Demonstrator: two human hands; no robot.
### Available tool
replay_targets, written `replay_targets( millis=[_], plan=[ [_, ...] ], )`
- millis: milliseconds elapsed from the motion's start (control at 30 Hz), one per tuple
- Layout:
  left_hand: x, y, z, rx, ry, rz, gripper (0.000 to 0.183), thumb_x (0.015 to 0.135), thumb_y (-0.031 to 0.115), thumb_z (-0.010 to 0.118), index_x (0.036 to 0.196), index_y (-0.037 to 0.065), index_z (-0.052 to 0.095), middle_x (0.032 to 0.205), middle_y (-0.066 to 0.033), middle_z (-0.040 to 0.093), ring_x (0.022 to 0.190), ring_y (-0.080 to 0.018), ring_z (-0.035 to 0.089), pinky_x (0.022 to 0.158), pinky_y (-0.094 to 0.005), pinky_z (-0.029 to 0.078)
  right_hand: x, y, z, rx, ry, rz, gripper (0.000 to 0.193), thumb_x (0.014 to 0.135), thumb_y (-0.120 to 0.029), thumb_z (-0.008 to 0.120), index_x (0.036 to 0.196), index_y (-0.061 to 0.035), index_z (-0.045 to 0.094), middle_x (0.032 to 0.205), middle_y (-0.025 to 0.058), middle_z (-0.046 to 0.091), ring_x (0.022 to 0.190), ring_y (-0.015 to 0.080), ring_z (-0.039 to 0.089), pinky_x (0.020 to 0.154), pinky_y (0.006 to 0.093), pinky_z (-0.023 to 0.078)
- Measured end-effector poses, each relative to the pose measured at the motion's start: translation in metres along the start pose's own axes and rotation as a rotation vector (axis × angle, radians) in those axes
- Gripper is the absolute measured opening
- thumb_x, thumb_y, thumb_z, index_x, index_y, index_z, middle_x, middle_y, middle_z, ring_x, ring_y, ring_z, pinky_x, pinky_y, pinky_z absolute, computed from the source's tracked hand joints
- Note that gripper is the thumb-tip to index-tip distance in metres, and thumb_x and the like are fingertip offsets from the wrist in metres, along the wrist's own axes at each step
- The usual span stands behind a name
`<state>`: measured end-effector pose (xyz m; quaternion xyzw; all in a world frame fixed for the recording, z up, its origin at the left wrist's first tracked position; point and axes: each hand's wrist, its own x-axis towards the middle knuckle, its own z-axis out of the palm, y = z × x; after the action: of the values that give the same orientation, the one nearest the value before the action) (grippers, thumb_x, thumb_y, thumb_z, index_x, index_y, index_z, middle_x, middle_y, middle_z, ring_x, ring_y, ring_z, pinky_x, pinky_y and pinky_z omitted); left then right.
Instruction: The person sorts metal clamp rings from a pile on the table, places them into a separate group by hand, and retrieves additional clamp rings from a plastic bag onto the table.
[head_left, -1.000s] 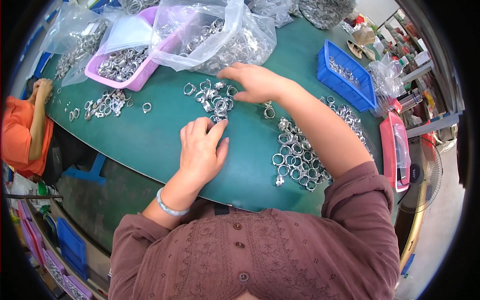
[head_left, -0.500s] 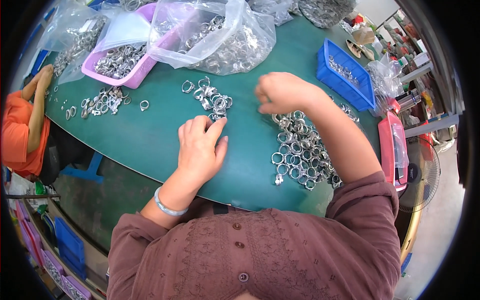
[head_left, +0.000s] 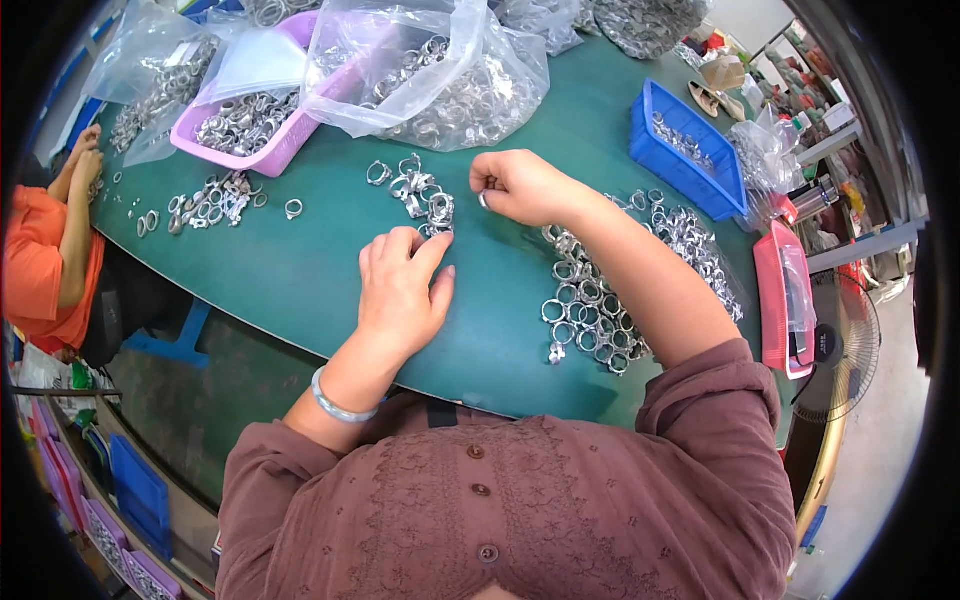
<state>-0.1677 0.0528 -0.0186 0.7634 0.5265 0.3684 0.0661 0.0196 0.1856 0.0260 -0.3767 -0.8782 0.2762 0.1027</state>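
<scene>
My right hand (head_left: 520, 188) is closed, a small silver metal ring (head_left: 484, 201) pinched at its fingertips, just to the right of a small cluster of silver rings (head_left: 412, 186). Palm down at the near end of that cluster, my left hand (head_left: 400, 290) has its thumb and index finger apart. Its index fingertip is beside the nearest rings; whether it touches them I cannot tell. Beneath and beside my right forearm spreads a large pile of silver rings (head_left: 590, 315), partly hidden by the arm.
Beyond my hands stand a clear bag of rings (head_left: 500, 95) and a pink-purple basket (head_left: 285, 155). At right are a blue basket (head_left: 685, 185), a pink tray (head_left: 775, 300) and a fan (head_left: 850, 345). A co-worker in an orange top (head_left: 50, 250) sits at left near scattered rings (head_left: 215, 200).
My right hand has moved left from above the large pile toward the small cluster, and a ring now shows in its fingers. My left hand has barely moved.
</scene>
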Motion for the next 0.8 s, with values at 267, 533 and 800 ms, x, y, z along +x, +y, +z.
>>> replay_targets(
  millis=[267, 533, 800],
  plan=[
    [-0.001, 0.002, 0.001, -0.015, 0.006, 0.008, 0.034, 0.074, 0.01, 0.068, 0.108, 0.008, 0.064, 0.094, -0.0092, 0.053, 0.089, -0.0273, 0.052, 0.083, -0.039, 0.038, -0.012, -0.002, -0.007, -0.02, -0.059, -0.056, 0.037, 0.076, 0.002, 0.058, 0.113, -0.0039, 0.059, 0.1, 0.0138, 0.062, 0.09, 0.0243, 0.061, 0.081, 0.0347, 0.05],
    [0.001, -0.001, 0.002, -0.022, 0.021, 0.01, 0.033, 0.075, 0.01, 0.068, 0.107, 0.009, 0.065, 0.094, -0.0092, 0.053, 0.089, -0.0274, 0.052, 0.083, -0.0394, 0.038, -0.008, -0.017, 0.014, -0.195, 0.037, -0.164, 0.024, 0.074, -0.002, 0.067, 0.097, -0.0041, 0.061, 0.099, 0.0113, 0.062, 0.088, 0.0281, 0.062, 0.075, 0.0377, 0.05],
    [0.0, -0.001, 0.002, -0.017, 0.018, 0.0, 0.033, 0.075, 0.01, 0.068, 0.107, 0.009, 0.065, 0.093, -0.0088, 0.053, 0.09, -0.0269, 0.052, 0.084, -0.0389, 0.038, -0.022, 0.0, 0.0, -0.062, -0.008, -0.1, 0.023, 0.071, 0.002, 0.063, 0.093, -0.0006, 0.056, 0.091, 0.0118, 0.061, 0.079, 0.023, 0.06, 0.071, 0.0341, 0.05]
  ],
)
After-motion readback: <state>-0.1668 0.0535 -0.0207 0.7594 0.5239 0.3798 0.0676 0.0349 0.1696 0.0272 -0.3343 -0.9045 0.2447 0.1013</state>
